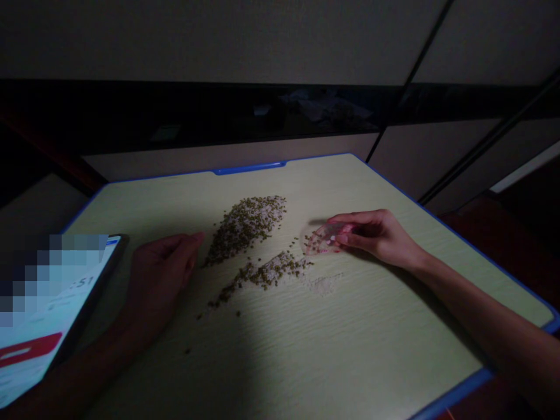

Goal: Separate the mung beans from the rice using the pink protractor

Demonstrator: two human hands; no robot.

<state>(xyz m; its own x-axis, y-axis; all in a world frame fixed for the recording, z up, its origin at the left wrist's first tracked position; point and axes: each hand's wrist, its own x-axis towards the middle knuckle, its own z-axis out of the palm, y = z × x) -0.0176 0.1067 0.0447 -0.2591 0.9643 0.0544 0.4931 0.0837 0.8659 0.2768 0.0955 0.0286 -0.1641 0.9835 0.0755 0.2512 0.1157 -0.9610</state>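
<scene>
My right hand [376, 236] pinches a small clear plastic bag [322, 239] with pink markings, low over the table. A few green beans show at the bag; whether they lie inside or behind it I cannot tell. Left of it spreads a larger pile of green beans mixed with white grains like rice [247, 224]. Nearer me runs a smaller, longer strip of the same mix [271, 270], with a thin patch of pale grains [324, 284] at its right end. My left hand [164, 268] is closed beside the large pile, thumb and forefinger together; anything between them is hidden.
The pale wood-grain table [350, 350] has a blue rim and a blue handle [251, 168] at its far edge. A phone with a lit screen [65, 297] stands tilted at the left. Cabinet fronts [219, 41] rise behind the table. Loose beans lie near the front.
</scene>
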